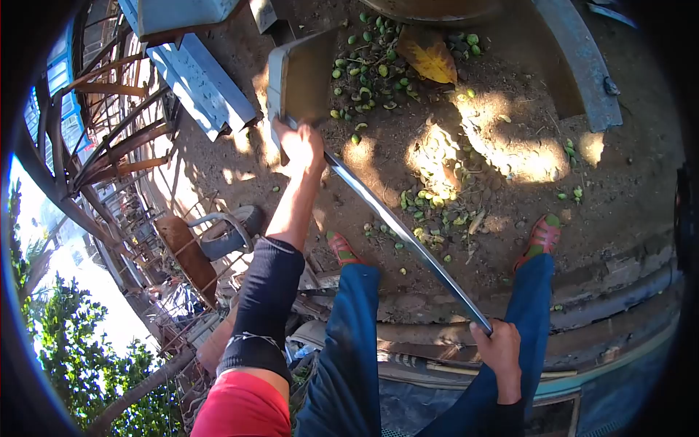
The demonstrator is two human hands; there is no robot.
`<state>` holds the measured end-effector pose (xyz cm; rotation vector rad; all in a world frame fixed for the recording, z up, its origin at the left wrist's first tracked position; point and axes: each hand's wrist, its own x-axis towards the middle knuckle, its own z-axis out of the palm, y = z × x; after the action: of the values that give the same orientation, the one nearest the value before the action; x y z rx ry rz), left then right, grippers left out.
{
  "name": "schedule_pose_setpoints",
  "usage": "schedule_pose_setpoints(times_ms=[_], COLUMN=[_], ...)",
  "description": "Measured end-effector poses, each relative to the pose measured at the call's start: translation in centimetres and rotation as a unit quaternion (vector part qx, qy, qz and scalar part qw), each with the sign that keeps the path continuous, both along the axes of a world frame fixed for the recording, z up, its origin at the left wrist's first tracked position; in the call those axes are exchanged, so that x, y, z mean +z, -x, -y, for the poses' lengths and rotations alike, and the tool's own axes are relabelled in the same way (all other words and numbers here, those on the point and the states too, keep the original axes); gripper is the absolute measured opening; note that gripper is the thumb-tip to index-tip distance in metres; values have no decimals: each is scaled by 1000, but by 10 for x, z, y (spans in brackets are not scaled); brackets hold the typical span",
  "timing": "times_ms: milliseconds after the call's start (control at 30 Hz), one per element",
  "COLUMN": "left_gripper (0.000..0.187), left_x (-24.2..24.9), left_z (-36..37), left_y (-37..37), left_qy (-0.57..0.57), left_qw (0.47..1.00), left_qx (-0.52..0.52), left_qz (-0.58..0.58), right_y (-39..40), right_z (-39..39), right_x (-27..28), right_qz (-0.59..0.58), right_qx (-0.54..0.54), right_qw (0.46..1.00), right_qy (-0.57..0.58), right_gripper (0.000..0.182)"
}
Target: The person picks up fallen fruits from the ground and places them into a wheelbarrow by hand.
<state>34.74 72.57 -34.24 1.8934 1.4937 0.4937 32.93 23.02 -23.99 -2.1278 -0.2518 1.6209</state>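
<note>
A wide, flat-bladed shovel with a long metal shaft lies slantwise across the view. My left hand is closed round the shaft close to the blade. My right hand grips the far end of the shaft, in front of my right leg. Beside the blade, many small green fruits are scattered on the dirt, with a large yellow-brown leaf among them. Another patch of green and yellowish fruits lies below the middle of the shaft. The inside of the blade looks brown and blurred; its contents cannot be made out.
Bluish metal channels lie at upper left, and a curved metal strip at upper right. A wheelbarrow stands left, near rusty metal framing. My sandalled feet stand on dirt, before long pipes and boards.
</note>
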Motion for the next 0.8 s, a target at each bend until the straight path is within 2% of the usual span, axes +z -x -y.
schedule_pose_setpoints(times_ms=[67,100,133,200,267,333,367,400,433,500,567,633,700,767,800], left_gripper=[46,42,38,42,46,48,50,52,52,52,50,47,56,55,66], left_x=[-34,-4,-29,-23,-96,-89,-99,-110,-117,-100,-83,-72,-61,-77,-80], left_z=[-50,-34,-68,-79,-179,-150,-138,-129,-124,-84,-21,28,76,118,145], left_y=[-40,-84,-101,-147,-147,-149,-147,-146,-142,-131,-117,-105,-96,-61,-53], left_qy=[-87,-20,-125,-73,-108,-166,-137,-123,-117,-118,-139,-120,-31,-44,-79], left_qw=[996,1000,990,990,928,798,887,951,951,952,957,941,968,978,968], left_qx=[-20,6,-47,56,-94,-225,-142,-63,-63,-55,-57,-111,-61,-118,-125], left_qz=[2,-4,-50,-111,-345,-533,-418,-276,-279,-278,-249,-298,-240,-163,-201], right_y=[-3,-17,-35,-81,-133,-150,-150,-144,-129,-98,-75,-59,-47,-20,1], right_z=[-37,-54,-67,-89,-105,-104,-98,-90,-83,-62,-32,2,35,75,96], right_x=[7,3,-7,-31,-51,-65,-72,-75,-72,-50,-19,12,44,73,86], right_qz=[-8,-8,16,50,61,57,69,76,31,1,-6,1,10,-10,-24], right_qx=[-60,-75,-75,-80,-61,-28,-39,-49,-72,-90,-93,-85,-77,-108,-129], right_qw=[998,996,996,992,992,993,991,989,990,990,994,996,996,992,989], right_qy=[-28,-42,-52,-79,-93,-95,-110,-119,-116,-106,-62,-9,38,56,66], right_gripper=[38,40,42,45,45,46,46,46,45,44,46,47,47,45,44])
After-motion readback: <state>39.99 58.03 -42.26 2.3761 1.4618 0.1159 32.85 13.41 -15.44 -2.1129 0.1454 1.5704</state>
